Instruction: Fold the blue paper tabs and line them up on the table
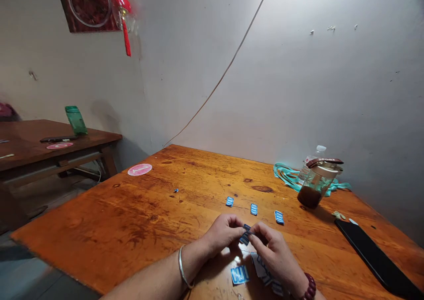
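Note:
A small dark blue piece with pale stripes is pinched between both hands, above the wooden table. My left hand, with a silver bangle at the wrist, grips its left side. My right hand, with a dark red bead bracelet, holds its right side. Beyond the hands lie three small blue-and-white pieces in a spaced row: a left one, a middle one and a right one. Below the hands is a larger blue-and-white sheet, beside several pale pieces partly hidden by my right hand.
A jar of dark liquid, a clear bottle and turquoise straps stand or lie at the back right. A long black object lies on the right. A blue scrap and round pink sticker are left.

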`<state>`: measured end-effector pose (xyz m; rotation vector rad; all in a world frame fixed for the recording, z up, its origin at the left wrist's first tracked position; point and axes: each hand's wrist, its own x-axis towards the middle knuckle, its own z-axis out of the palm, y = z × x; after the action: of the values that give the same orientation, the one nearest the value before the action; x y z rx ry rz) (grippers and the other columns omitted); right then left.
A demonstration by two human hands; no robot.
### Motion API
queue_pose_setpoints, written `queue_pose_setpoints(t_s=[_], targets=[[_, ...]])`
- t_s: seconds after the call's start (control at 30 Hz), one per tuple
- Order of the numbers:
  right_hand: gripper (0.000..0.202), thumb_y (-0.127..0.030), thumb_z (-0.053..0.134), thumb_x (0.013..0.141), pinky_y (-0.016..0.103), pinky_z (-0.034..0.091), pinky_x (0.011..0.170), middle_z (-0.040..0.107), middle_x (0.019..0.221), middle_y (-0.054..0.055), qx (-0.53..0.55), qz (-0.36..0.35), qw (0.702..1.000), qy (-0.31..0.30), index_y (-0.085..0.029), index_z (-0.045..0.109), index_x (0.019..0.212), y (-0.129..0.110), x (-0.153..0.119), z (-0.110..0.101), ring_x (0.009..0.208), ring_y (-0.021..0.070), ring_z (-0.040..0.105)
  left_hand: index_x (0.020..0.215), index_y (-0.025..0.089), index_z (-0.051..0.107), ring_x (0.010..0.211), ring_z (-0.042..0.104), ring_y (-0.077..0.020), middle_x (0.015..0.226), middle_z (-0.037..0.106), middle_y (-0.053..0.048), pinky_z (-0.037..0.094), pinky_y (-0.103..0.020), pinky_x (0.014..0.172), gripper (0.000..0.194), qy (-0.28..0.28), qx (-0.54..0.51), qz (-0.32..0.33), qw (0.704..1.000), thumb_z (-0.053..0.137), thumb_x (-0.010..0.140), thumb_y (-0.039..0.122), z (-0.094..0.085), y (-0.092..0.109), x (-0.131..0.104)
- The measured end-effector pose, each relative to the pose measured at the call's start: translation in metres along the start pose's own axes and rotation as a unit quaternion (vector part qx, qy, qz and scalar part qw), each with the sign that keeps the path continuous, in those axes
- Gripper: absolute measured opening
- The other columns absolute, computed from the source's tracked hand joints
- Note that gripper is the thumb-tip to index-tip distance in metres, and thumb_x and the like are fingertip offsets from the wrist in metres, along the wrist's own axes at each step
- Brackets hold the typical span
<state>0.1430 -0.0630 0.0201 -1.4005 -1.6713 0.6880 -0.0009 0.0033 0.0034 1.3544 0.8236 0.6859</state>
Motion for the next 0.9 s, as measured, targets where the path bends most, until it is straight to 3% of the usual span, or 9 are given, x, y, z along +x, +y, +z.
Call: queue_pose_setpoints(t_s=[0.27,0.43,0.6,0.9], targets=[[0.026,-0.04,0.047,0.078,0.02,0.034,0.049,0.05,0.057,-0.003,-0.001,0.038,0.999,0.038,-0.019,0.047,0.061,0.009,0.002,0.007,0.054,0.0119,0.045,0.071,0.011,0.061,0.052,0.048,-0.0082,0.06,0.056,-0.001,0.035,-0.019,0.048,0.024,-0.039,0.011,0.018,0.999,0.063,0.063,0.033,-0.001,-0.003,0.0],[0.021,-0.034,0.048,0.078,0.02,0.035,0.05,0.048,0.058,-0.003,0.026,0.04,0.998,0.044,-0.02,0.045,0.062,0.008,0.002,0.008,0.055,0.0112,0.044,0.07,0.011,0.059,0.047,0.046,-0.0076,0.055,0.053,0.001,0.034,-0.019,0.046,0.028,-0.048,-0.008,-0.01,0.999,0.062,0.063,0.038,0.002,0.008,-0.004],[0.018,-0.031,0.049,0.078,0.02,0.036,0.049,0.047,0.059,-0.004,0.045,0.039,0.997,0.051,-0.02,0.044,0.064,0.01,0.002,0.009,0.055,0.0108,0.045,0.074,0.011,0.06,0.052,0.049,-0.0082,0.063,0.056,-0.001,0.036,-0.019,0.049,0.03,-0.064,-0.005,0.009,0.998,0.061,0.065,0.039,0.0,0.0,-0.001],[0.014,-0.029,0.047,0.078,0.021,0.037,0.053,0.053,0.065,-0.002,0.001,0.034,0.999,0.007,-0.019,0.051,0.07,0.009,0.001,0.001,0.06,0.0113,0.049,0.07,0.012,0.056,0.052,0.048,-0.0074,0.06,0.053,0.001,0.037,-0.019,0.051,0.023,0.031,-0.024,0.068,0.997,0.06,0.067,0.034,-0.008,0.0,0.007]])
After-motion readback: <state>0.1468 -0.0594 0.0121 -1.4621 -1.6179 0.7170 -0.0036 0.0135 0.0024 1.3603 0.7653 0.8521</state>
